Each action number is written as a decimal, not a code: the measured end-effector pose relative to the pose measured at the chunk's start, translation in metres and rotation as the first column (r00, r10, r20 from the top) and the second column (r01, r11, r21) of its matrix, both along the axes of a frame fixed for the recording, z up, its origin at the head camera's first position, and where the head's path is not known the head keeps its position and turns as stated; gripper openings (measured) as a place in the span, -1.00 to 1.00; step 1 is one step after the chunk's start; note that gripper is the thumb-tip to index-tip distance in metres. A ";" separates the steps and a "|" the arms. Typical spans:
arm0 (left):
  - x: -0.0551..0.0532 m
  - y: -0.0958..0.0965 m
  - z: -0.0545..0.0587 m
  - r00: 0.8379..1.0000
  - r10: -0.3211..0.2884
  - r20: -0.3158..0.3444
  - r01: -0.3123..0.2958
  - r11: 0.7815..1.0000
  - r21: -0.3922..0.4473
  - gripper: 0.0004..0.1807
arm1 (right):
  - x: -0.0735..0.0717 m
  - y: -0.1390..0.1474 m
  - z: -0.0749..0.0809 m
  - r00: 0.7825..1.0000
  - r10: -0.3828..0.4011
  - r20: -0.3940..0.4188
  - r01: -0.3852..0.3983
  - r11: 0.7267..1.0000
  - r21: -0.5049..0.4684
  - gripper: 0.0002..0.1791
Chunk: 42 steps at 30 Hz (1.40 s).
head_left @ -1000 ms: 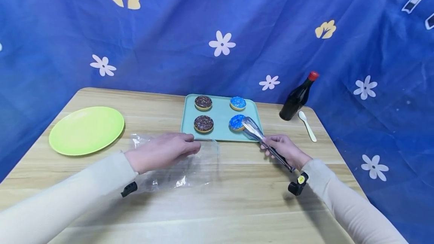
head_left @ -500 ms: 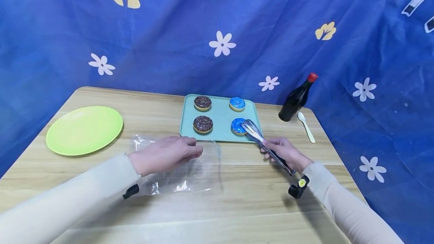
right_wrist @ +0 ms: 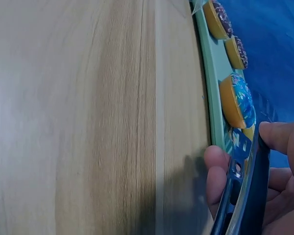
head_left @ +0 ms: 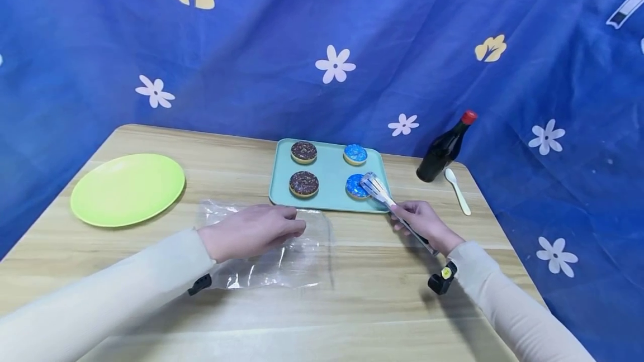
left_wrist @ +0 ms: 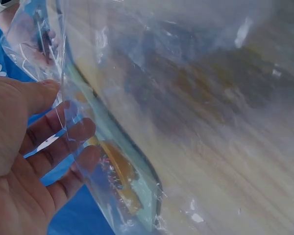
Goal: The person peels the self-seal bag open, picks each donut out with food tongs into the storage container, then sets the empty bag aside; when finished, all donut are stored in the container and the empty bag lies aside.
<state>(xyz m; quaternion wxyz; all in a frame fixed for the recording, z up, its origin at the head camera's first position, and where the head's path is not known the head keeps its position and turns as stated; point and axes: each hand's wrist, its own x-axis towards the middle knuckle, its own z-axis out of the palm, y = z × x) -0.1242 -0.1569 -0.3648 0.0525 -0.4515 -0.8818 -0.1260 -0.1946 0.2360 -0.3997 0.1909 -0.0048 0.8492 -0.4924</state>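
Observation:
In the head view my left hand [head_left: 259,230] holds a clear plastic bag [head_left: 307,264] close over the table. The left wrist view shows the thumb and fingers [left_wrist: 83,129] at the edge of the bag. My right hand [head_left: 422,225] grips metal serving tongs [head_left: 382,193], whose slotted head overlaps the front blue-iced donut [head_left: 355,186]. That donut rests on a mint-green tray [head_left: 329,191]. Behind it lies another blue donut [head_left: 355,153]. Two chocolate-iced donuts with sprinkles, a rear one [head_left: 304,151] and a front one [head_left: 304,183], occupy the tray's left side.
A lime-green plate [head_left: 128,190] lies at the left of the wooden table [head_left: 382,306]. At the back right stands a dark bottle [head_left: 443,152] with a red cap, beside a pale spoon [head_left: 458,191]. A blue flowered cloth [head_left: 282,88] hangs behind.
The front blue donut has shifted slightly right and toward me on the tray, with the tongs turning a little against it. The left hand and bag have moved slightly right.

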 end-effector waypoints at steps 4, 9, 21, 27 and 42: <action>-0.001 0.002 0.000 1.000 -0.007 0.015 0.007 1.000 -0.002 -0.70 | -0.001 0.001 -0.002 0.998 0.000 -0.059 0.003 0.999 0.052 -0.48; -0.003 0.004 -0.001 1.000 -0.015 0.019 0.015 1.000 -0.005 -0.72 | 0.000 0.006 -0.002 0.985 0.002 -0.173 0.014 0.996 0.089 -0.50; -0.004 0.012 0.001 0.999 0.000 0.038 0.001 0.999 -0.032 -0.71 | -0.003 0.032 0.004 0.862 -0.063 -0.502 0.188 0.961 0.201 -0.58; -0.005 0.015 -0.003 0.999 0.004 0.049 -0.002 0.999 -0.048 -0.78 | -0.003 0.055 -0.008 0.819 -0.008 -0.573 0.260 0.896 0.360 -0.59; 0.003 0.000 -0.013 0.993 0.091 0.081 -0.074 0.979 -0.191 -0.31 | 0.001 0.084 -0.024 0.874 0.055 -0.483 0.249 0.803 0.542 -0.63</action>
